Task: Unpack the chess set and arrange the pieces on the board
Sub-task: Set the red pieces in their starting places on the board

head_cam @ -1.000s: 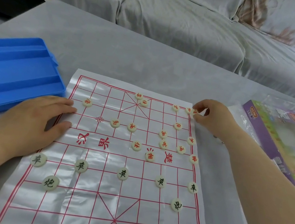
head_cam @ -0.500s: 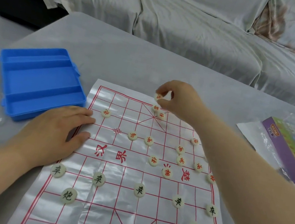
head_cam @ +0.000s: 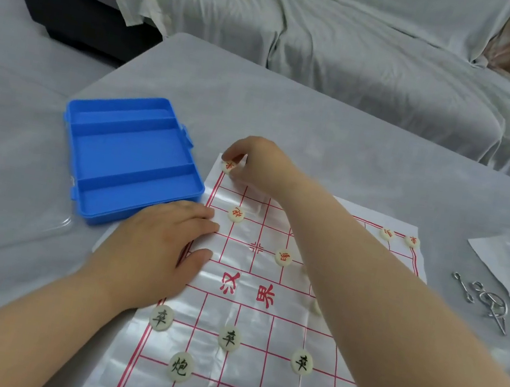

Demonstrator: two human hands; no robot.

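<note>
Blue tray sits on the grey cloth, touching the board's left edge. Left hand lies flat on that edge, fingers straight, pressing down, holding nothing. Right hand reaches across, fingertips curled, pinching a red-marked piece at the board's far-left corner. Black-marked pieces stand in the near rows. Metal ring puzzle lies off to the right.

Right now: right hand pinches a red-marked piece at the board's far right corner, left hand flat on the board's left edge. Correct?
One detail is off. The head view shows the right hand pinching the red-marked piece at the far left corner of the board, near the blue box, not the far right. The left hand does lie flat on the board's left edge.
</note>
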